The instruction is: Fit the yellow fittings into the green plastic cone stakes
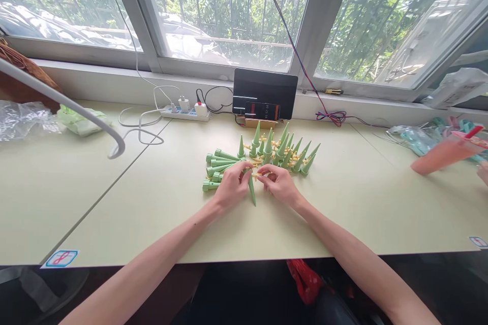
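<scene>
Windows (229,15) stretch across the top of the frame, with greenery and bars showing behind the glass. Below them a pale surface (373,203) spans the middle of the frame from edge to edge. Its biggest load is a group of green cones at the centre: the standing cones (268,146) crowd together with tips up, just above the hands and reaching to their upper right, while the lying cones (221,161) rest on their sides, wide ends toward the left of the frame, beside and partly behind the left hand. A cup of pinkish drink (444,155) leans at the right of the frame, well apart from the cones. A dark screen (265,84) stands at upper centre, beyond the cones. Left hand (234,183) and right hand (277,183) meet near the middle, both narrowed to a pinch. A white power strip (190,114) lies at upper left of centre, and a phone (269,111) leans against the screen. Between the hands, a single green cone (252,194) is gripped by the left, its tip slanting down toward the bottom of the frame. Smallest is a yellow piece (255,176) in the right hand's fingertips, close beside that cone; whether they touch is unclear.
</scene>
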Demonstrator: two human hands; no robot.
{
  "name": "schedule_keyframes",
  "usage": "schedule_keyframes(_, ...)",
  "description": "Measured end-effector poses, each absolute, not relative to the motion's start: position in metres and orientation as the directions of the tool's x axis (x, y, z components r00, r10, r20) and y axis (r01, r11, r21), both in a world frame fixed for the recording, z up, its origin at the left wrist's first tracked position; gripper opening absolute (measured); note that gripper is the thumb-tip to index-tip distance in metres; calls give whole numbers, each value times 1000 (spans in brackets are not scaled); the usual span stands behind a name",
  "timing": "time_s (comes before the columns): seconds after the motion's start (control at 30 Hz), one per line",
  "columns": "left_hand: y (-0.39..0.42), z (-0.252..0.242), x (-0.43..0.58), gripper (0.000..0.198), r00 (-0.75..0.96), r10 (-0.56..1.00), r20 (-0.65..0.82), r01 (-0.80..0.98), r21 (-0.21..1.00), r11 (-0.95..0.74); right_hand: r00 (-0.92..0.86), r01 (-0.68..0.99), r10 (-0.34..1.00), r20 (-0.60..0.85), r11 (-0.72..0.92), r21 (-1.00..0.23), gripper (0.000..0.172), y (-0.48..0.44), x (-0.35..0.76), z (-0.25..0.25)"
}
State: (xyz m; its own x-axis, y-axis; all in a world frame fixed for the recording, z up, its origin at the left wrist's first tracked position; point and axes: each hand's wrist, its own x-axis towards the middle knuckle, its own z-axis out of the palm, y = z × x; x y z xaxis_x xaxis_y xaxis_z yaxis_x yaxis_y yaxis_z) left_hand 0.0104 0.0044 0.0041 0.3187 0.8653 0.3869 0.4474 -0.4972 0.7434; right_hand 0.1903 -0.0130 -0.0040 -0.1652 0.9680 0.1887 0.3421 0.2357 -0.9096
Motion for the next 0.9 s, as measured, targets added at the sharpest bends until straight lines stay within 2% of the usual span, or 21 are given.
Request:
schedule_keyframes(0.53,4,4,9,15,330,869,369,442,753,-488,-180,364,967,183,238,-901,26,-13,190,-3)
schedule_keyframes(0.9,6,2,10,16,327,851,410,439,732,-521,-175,371,964,200,253,-893,24,-13,188,-4)
